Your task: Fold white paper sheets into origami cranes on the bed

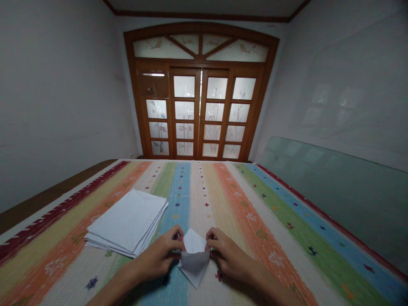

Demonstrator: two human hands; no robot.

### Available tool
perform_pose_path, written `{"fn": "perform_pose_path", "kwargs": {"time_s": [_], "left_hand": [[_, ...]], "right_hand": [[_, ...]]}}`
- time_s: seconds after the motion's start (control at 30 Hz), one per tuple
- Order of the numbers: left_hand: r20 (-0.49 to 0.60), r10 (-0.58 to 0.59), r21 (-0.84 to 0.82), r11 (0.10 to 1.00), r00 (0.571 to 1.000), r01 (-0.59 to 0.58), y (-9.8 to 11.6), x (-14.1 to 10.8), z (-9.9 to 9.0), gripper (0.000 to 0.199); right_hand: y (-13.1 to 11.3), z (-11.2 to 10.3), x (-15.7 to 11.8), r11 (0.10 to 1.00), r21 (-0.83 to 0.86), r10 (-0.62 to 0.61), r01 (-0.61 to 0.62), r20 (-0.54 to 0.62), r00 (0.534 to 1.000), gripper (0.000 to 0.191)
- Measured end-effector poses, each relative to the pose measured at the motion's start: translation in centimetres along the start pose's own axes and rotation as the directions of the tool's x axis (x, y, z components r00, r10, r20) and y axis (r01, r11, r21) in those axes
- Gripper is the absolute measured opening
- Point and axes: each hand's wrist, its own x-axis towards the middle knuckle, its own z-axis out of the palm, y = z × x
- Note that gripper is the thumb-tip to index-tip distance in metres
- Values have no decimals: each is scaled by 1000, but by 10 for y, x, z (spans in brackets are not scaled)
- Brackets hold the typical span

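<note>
Between my hands is a small folded white paper (195, 262), with a pointed top, a pointed bottom and a shaded pocket-like fold across its middle. My left hand (167, 250) pinches its left edge between thumb and fingers. On the right edge, my right hand (225, 253) grips the paper in the same way. To the left of my left hand lies a stack of white paper sheets (129, 219), its edges slightly fanned out.
A striped, patterned cloth (255, 204) covers the table. Beyond its far edge stand wooden doors with glass panes (200, 114). A pale green glass panel (334, 182) runs along the right side, against the wall.
</note>
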Motion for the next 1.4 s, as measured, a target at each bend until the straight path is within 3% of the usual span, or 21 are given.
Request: {"fn": "perform_pose_path", "kwargs": {"time_s": [0.23, 0.4, 0.7, 0.93, 1.07, 1.17, 1.27, 1.4], "left_hand": [[-35, -82, 4, 997, 996, 82, -5, 3, 5, 38], [-28, -85, 7, 996, 996, 85, -9, 6, 8, 16], [-55, -34, 100, 994, 998, 39, -10, 6, 21, 11], [28, -49, -39, 998, 998, 50, -7, 0, 8, 24], [131, -75, -123, 988, 989, 91, -6, -5, 0, 46], [110, -124, -98, 986, 986, 135, -5, -3, 5, 37], [63, -103, -76, 991, 993, 108, -6, 1, 13, 21], [-43, -50, -90, 995, 998, 46, -14, 3, 21, 18]], "right_hand": [[3, 8, -1, 1000, 10, -8, 9, -79, 997, 32], [8, 14, 1, 1000, 26, -1, 4, -103, 995, 21], [6, 10, 0, 997, 39, -56, 62, -137, 989, 24], [7, 10, 2, 982, 60, -168, 181, -174, 970, 24], [4, 5, 2, 978, 40, -195, 205, -175, 965, 27], [5, 3, 2, 970, 53, -227, 236, -140, 964, 28], [9, 5, 1, 963, 87, -248, 255, -84, 965, 27], [12, 10, 1, 986, 107, -123, 130, -75, 990, 24]]}}
